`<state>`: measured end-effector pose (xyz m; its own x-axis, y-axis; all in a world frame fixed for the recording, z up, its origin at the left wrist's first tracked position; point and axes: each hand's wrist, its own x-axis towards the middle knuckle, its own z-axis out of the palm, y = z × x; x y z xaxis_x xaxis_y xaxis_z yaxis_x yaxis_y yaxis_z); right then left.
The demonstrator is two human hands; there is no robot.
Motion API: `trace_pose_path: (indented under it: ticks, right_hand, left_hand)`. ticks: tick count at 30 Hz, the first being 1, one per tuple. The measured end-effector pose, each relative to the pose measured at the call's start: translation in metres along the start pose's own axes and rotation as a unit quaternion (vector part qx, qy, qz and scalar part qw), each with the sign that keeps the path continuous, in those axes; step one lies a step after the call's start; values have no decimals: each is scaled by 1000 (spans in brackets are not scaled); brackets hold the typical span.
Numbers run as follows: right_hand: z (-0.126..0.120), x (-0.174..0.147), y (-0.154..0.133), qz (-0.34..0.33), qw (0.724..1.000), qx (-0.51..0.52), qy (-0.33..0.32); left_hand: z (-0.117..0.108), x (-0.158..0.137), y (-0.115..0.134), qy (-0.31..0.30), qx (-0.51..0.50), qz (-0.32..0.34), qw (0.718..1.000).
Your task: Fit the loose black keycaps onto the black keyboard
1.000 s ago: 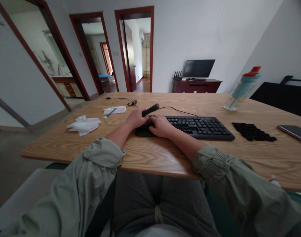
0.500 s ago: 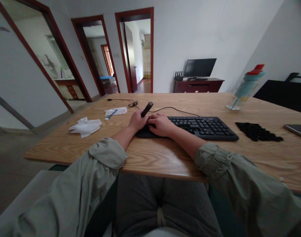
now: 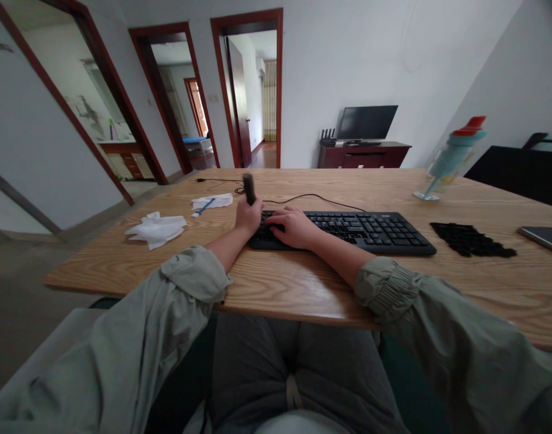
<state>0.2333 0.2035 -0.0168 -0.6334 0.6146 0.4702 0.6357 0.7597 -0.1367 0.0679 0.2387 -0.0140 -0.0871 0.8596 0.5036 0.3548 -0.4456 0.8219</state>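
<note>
And here at the wooden table [image 3: 298,283], the left hand [image 3: 247,216] has its fingers wrapped round a black tool [image 3: 248,188], the free end pointing up towards twelve o'clock. The right hand [image 3: 296,227] lies at three o'clock from it, palm down, fingers bent over the left end of the black keyboard [image 3: 379,232]; whether those fingers pinch anything, I can't tell.

The keyboard lies flat, its long body running out to three o'clock from the hands. It looks like light, stiff plastic, one that could skid on smooth wood if pushed, so the solid rim at either end seems the place to hold, sparing the keys. The tool looks slim, rigid and light; a grip round the middle of its shaft should serve well.

Now, what's tough to see! The tool's top is a smear, its lower part is lost inside the fist, and the hands cover the keyboard's left end, fingertips included. Beyond the keyboard's far end, at three o'clock, sits a patch of small black pieces [image 3: 470,240], too dark to tell one from another. Further out that way, a phone [image 3: 547,238] is cut off by the picture's edge.
</note>
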Motion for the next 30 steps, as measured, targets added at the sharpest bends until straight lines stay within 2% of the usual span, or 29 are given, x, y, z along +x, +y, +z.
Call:
trace_pose_path:
  ticks: [2,6,14,16,19,21,24,27,30]
  right_hand:
    - [-1,0,0,-5,1000,1,0]
    - [-1,0,0,-14,1000,3,10]
    - [-1,3,-8,39,998,34,42]
    - [-10,0,-11,50,996,43,60]
    - [-39,-18,-17,62,993,55,84]
    - [-65,-44,-19,70,992,56,94]
    - [-105,-104,-10,115,990,24,75]
    - [-145,-182,24,227,972,-23,51]
    - [-183,-260,73,355,934,-48,14]
  left_hand:
    - [1,0,2,33,-21,-8,999]
    - [0,2,3,8,-20,29,999]
    - [-15,21,-4,49,-70,-16,996]
    - [-21,26,-1,76,-121,-29,989]
    - [-30,33,2,101,-190,-42,976]
    - [-33,36,3,115,-198,-47,972]
    - [-32,36,4,107,-199,-48,973]
    - [-29,34,7,77,-216,-44,972]
    - [-26,30,10,57,-222,-54,972]
